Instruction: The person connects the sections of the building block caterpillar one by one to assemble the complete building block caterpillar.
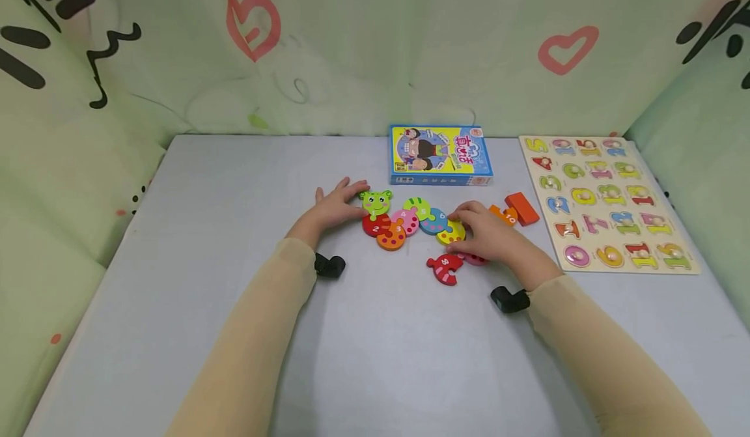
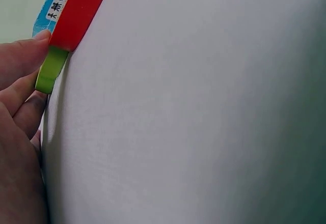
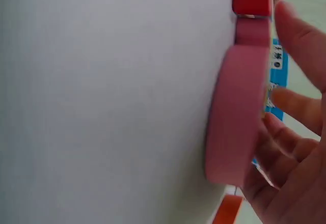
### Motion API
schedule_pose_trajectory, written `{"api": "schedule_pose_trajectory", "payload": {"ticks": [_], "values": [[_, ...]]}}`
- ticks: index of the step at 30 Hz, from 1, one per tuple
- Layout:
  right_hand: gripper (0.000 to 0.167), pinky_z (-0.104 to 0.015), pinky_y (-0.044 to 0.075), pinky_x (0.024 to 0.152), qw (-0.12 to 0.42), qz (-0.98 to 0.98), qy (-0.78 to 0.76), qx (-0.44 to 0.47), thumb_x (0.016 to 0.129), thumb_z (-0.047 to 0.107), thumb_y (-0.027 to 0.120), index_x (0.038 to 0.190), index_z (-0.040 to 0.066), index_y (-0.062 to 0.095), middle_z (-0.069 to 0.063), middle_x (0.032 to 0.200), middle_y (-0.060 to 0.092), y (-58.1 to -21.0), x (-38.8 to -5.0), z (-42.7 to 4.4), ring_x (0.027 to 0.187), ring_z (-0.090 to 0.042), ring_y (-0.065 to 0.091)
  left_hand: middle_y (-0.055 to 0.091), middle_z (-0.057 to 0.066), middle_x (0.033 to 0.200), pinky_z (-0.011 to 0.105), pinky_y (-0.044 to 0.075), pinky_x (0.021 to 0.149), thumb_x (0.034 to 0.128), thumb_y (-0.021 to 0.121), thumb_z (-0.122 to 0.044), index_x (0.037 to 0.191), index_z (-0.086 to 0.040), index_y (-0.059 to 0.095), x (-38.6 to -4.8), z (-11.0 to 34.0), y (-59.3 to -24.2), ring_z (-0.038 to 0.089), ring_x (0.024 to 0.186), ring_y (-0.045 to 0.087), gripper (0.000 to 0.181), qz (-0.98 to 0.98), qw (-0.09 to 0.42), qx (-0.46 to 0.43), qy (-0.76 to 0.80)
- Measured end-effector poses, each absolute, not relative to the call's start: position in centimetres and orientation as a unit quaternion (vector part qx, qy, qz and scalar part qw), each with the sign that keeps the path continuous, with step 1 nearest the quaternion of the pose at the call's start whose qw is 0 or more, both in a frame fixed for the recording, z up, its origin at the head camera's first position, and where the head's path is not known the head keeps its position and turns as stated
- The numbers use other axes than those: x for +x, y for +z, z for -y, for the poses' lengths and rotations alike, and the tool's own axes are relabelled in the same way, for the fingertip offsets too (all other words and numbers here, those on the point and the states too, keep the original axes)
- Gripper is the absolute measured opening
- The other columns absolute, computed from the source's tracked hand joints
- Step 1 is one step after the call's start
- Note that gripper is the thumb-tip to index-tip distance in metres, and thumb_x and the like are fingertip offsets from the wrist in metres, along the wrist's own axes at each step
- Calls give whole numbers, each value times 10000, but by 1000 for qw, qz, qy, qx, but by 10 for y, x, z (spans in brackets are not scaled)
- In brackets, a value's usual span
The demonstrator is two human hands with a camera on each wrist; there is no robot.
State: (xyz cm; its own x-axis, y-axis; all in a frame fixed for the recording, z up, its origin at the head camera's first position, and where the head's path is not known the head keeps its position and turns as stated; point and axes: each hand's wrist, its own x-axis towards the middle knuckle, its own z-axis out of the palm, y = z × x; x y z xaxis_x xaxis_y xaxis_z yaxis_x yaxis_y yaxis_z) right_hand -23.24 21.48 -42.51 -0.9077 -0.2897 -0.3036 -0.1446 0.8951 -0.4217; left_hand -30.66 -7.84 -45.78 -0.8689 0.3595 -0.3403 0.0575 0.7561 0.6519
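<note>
In the head view, a row of wooden caterpillar puzzle pieces runs from a green smiling head piece [image 1: 376,203] through red, orange, pink, green and blue pieces to a yellow piece [image 1: 450,233]. My left hand [image 1: 332,211] rests at the head piece's left side, fingers mostly straight, thumb and fingertips touching it. My right hand [image 1: 487,234] pinches the yellow piece between thumb and index finger at the row's right end. Nearer to me lies a red piece marked 8 [image 1: 445,269]; beside it a pink piece [image 3: 237,117] is partly hidden under the right hand.
Behind the right hand lie an orange piece [image 1: 505,215] and a red-orange block [image 1: 522,208]. A blue and yellow card box [image 1: 441,155] lies at the back. To the right is a wooden number board with knobbed pieces [image 1: 638,260]. Fabric walls [image 1: 375,53] border the table.
</note>
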Motion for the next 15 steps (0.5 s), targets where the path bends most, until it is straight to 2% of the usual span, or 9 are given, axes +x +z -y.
{"api": "schedule_pose_trajectory", "payload": {"ticks": [4, 7, 10, 15], "values": [[663, -466, 479, 870, 159, -957, -223, -98, 836, 352, 619, 1384, 89, 352, -159, 1306, 407, -418, -224, -230, 1111, -298, 458, 219, -92, 1509, 526, -185, 1068, 832, 573, -343, 1385, -289, 368, -306, 78, -458, 151, 1422, -5, 592, -910, 230, 113, 325], [595, -469, 470, 869, 144, -959, -226, -92, 866, 272, 588, 1370, 54, 357, -158, 1211, 484, -415, -217, -243, 1062, -287, 462, 207, -90, 1513, 527, -180, 1070, 832, 574, -347, 1388, -294, 361, -306, 77, -457, 154, 1422, -8, 597, -912, 230, 110, 321], [671, -467, 463, 874, 159, -957, -223, -92, 834, 289, 631, 1375, 24, 333, -156, 1183, 502, -416, -209, -252, 1047, -283, 461, 206, -87, 1514, 534, -177, 1069, 833, 575, -348, 1389, -290, 360, -306, 77, -457, 161, 1422, -9, 599, -913, 232, 110, 318], [860, -460, 463, 879, 183, -954, -220, -88, 742, 409, 710, 1385, 16, 295, -142, 1179, 498, -422, -202, -256, 1053, -271, 465, 203, -83, 1515, 539, -181, 1066, 833, 577, -343, 1390, -284, 360, -307, 76, -457, 165, 1423, -12, 601, -912, 234, 108, 319]]}}
